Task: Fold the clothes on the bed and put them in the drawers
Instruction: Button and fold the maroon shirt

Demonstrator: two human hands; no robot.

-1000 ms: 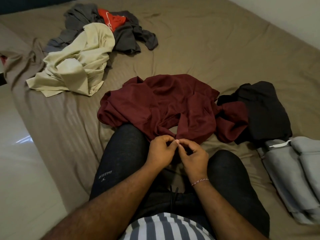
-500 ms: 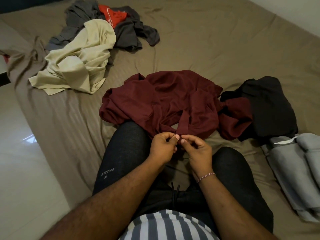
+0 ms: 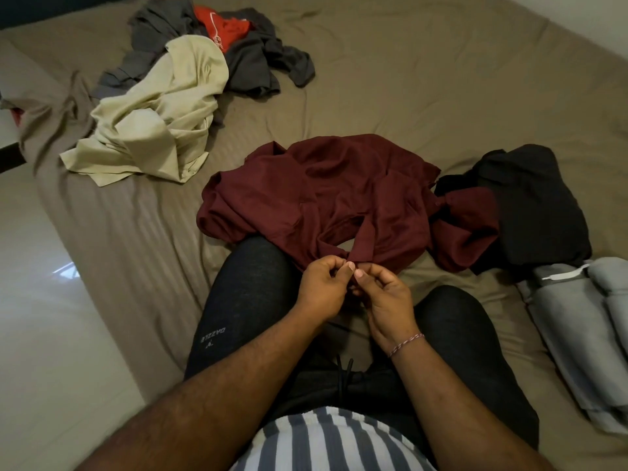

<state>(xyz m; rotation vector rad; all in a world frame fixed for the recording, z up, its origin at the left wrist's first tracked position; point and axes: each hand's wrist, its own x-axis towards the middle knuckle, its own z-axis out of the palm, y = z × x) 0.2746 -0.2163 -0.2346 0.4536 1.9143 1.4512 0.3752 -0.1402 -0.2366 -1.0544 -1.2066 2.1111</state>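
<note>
Here the left hand (image 3: pixel 323 288) and the right hand (image 3: pixel 387 294) meet just above the person's lap, thumbs nearly touching; the fingers of both are curled and pinch the near edge of the maroon garment (image 3: pixel 326 198), though the exact spot they hold is hidden between the two hands; whether it is a hem, a placket or a button cannot be told. The garment lies crumpled on the bed (image 3: pixel 424 90), its near part draped over the left knee (image 3: pixel 251 283); one sleeve trails right and rests against a black garment (image 3: pixel 537 205), so their border is hard to trace in the dim light. Beside the black one, at the right edge, lie folded grey clothes (image 3: pixel 584 328) with a white drawstring (image 3: pixel 560 274); their far side is cut off by the frame. Well apart, toward the far left corner of the bed, sits a loose heap: a cream garment (image 3: pixel 156 124) on top, a dark grey garment (image 3: pixel 251 66) and a red garment (image 3: pixel 227 28) partly buried beneath, so their kinds stay unclear. A thin bracelet (image 3: pixel 406 345) circles the right wrist; a glossy floor (image 3: pixel 44 317) shows at left; no drawers are in view.
</note>
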